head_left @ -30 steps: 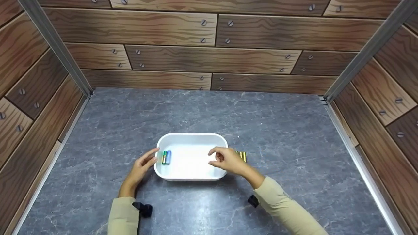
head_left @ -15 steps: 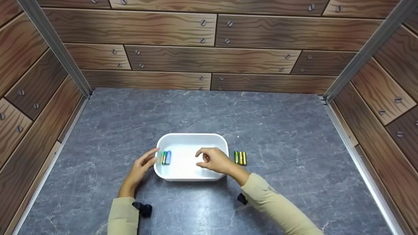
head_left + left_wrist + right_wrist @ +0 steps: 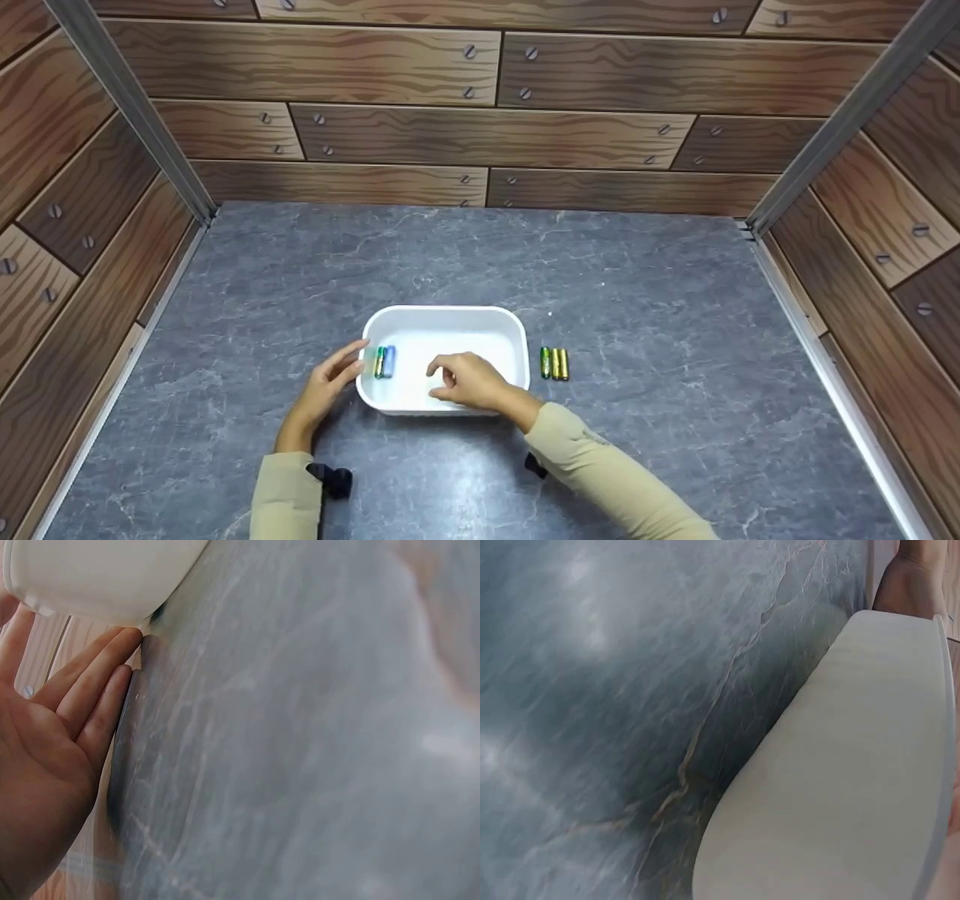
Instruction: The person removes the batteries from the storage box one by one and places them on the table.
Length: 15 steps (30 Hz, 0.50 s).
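A white rectangular tub (image 3: 491, 319) stands on the grey marbled surface. Inside it, against the left end, two batteries lie side by side: a green one (image 3: 380, 362) and a blue one (image 3: 389, 361). My left hand (image 3: 321, 390) rests its fingertips at the tub's left wall; in the left wrist view the hand (image 3: 56, 735) has its fingers extended beside the tub. My right hand (image 3: 469, 381) is over the inside of the tub, thumb and forefinger bowed and apart, with nothing visible between them. The right wrist view shows mostly the tub's outer wall (image 3: 832, 765).
On the surface right of the tub lie a green battery (image 3: 545, 363) and two gold batteries (image 3: 560, 364), in a row. Wood-patterned panels (image 3: 397, 135) enclose the back and both sides, with grey metal posts (image 3: 135, 112) at the corners.
My right hand has moved left from the tub's right rim to over its middle, uncovering the row of batteries on the right. My left hand has stayed in place.
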{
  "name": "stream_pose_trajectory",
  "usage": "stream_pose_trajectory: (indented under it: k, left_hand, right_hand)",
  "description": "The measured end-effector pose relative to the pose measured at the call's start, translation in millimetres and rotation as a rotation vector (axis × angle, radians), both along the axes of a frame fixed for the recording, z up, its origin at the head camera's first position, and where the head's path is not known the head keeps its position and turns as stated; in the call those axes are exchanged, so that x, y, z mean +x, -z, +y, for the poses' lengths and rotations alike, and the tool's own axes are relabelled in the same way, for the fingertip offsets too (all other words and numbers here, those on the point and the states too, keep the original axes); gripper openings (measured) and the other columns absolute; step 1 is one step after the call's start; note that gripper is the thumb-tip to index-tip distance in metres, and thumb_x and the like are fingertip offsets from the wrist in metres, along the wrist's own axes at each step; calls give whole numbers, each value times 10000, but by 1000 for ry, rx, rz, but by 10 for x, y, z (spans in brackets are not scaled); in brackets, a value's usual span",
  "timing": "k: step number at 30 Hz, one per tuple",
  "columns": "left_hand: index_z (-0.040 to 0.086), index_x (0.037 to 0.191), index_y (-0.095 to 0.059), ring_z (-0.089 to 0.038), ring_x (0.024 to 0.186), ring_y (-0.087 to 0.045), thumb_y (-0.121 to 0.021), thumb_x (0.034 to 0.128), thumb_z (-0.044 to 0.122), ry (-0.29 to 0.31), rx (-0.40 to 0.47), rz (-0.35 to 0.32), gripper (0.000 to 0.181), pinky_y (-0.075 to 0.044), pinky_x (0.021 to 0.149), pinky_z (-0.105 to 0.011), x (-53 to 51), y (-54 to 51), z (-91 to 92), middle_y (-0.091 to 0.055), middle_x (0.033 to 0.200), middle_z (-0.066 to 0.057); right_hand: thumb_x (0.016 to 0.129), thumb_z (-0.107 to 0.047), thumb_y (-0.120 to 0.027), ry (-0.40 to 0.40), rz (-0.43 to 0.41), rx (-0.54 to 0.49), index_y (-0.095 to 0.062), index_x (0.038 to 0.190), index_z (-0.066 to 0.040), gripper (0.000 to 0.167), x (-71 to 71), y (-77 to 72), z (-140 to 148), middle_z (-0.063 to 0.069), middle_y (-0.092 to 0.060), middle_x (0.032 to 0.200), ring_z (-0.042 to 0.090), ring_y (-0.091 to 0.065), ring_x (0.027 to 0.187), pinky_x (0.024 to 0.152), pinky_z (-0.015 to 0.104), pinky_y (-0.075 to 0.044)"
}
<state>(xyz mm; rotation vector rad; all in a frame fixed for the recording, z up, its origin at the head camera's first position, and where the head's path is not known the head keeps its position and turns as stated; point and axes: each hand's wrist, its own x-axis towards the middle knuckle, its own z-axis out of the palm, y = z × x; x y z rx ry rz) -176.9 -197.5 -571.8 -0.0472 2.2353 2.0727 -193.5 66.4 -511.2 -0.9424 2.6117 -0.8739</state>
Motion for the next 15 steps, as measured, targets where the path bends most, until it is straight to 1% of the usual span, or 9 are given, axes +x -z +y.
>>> stream_pose_trajectory:
  k: [5, 9, 12, 15]
  left_hand:
    - [19, 1362, -530, 27, 1035, -606, -579, 952, 87, -7, 11, -2, 419, -493, 886, -142, 1, -5, -3, -573, 1342, -254]
    - [40, 1372, -528, 20, 1053, -602, -576, 956, 96, 4, 10, -14, 422, -486, 898, -139, -3, -6, -9, -569, 1354, -245]
    - [52, 1381, -522, 16, 1061, -602, -569, 960, 95, 12, 10, -26, 425, -484, 906, -138, -5, -5, -13, -567, 1361, -236]
    - [46, 1383, -518, 20, 1059, -601, -567, 961, 88, 14, 14, -28, 427, -484, 906, -136, -7, -3, -12, -562, 1368, -233]
  right_hand:
    - [853, -204, -728, 16, -8, 27, -686, 1049, -66, 244, -40, 23, -128, 48, -595, 661, 18, -391, 565, 586, 164, -342]
    - [844, -235, -741, 27, -5, 40, -689, 1043, -67, 265, -91, 55, -219, 26, -582, 655, 20, -390, 566, 577, 166, -341]
    - [837, -251, -749, 41, -10, 41, -689, 1044, -64, 285, -123, 80, -279, 37, -591, 663, 25, -390, 568, 580, 166, -333]
    - [832, -246, -755, 69, -29, 15, -688, 1045, -55, 294, -160, 112, -335, 60, -609, 681, 26, -391, 566, 576, 158, -328]
